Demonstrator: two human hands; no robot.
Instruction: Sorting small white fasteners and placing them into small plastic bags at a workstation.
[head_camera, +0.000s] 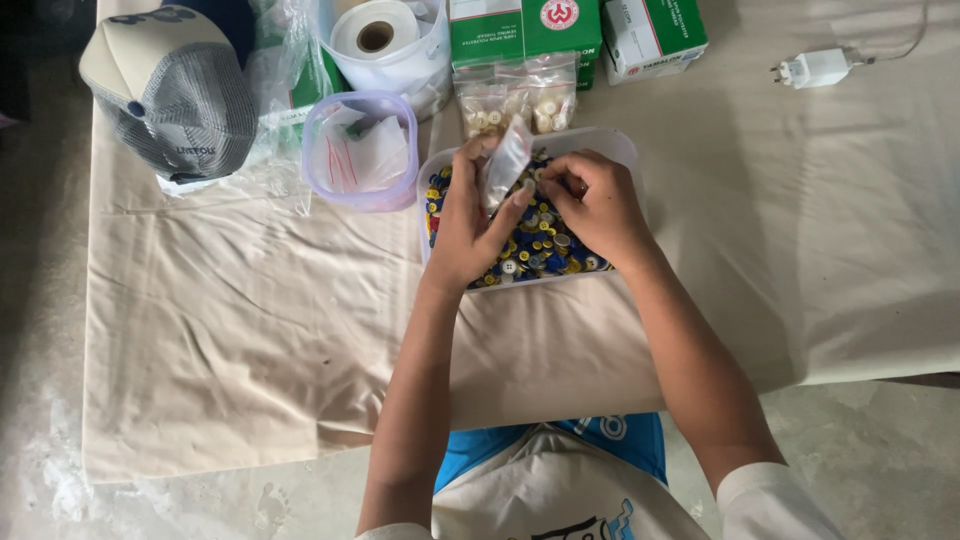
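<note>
Head view: left hand (470, 225), grip clamped on a small clear bag (505, 165), held over a white tub (625, 150) of mixed blue, yellow and white buttons (545, 250); right hand (595, 200) just beside it, fingers curled together down in the buttons, contents of that grip not discernible. Cloth-covered surface (250, 320) also carries: grey cap (170, 95), lilac container (362, 150) of small bags, tape roll (375, 35), green boxes (525, 30), white charger (815, 68).

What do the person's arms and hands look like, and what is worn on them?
Both forearms are bare from the wrist up to about the elbow. The left hand and the right hand have no gloves, and no watch or bracelet shows on either wrist. Short cream-white sleeves begin near the bottom edge of the picture. Whether any ring is worn cannot be told.
</note>
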